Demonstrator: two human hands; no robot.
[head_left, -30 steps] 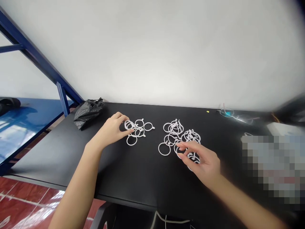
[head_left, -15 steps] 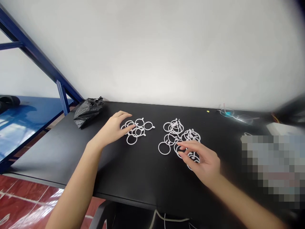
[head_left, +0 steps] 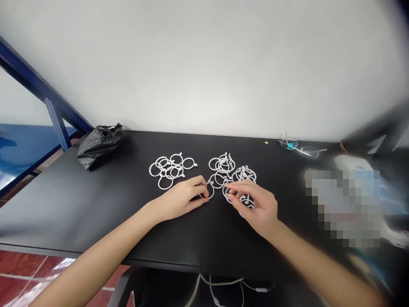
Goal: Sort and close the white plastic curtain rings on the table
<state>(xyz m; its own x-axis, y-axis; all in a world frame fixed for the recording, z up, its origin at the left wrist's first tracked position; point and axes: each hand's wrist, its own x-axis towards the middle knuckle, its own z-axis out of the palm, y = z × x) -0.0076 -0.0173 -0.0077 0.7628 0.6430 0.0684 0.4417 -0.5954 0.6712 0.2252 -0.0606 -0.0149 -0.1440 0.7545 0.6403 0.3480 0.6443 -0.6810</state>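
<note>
My left hand (head_left: 183,196) is closed, thumb and fingertips pinching the near edge of a white curtain ring (head_left: 213,191) that lies on the black table. My right hand (head_left: 257,207) hovers over the right-hand pile of white curtain rings (head_left: 220,181), its thumb and index tips a little apart beside a ring. It partly covers that pile, and I see nothing held in it. Farther left lies a second, smaller cluster of white curtain rings (head_left: 165,183), several overlapping, each with a small eyelet.
On the black table (head_left: 179,243), a crumpled black plastic bag (head_left: 100,145) sits at the back left. Eyeglasses (head_left: 298,149) lie at the back right, near a blurred-out item (head_left: 345,209). Cables (head_left: 220,283) hang below the front edge. A blue metal frame (head_left: 57,121) stands left.
My left hand has moved right, from the left cluster to a ring at the right pile's edge, and has closed on it. My right hand stays over its pile. The view has shifted slightly right.
</note>
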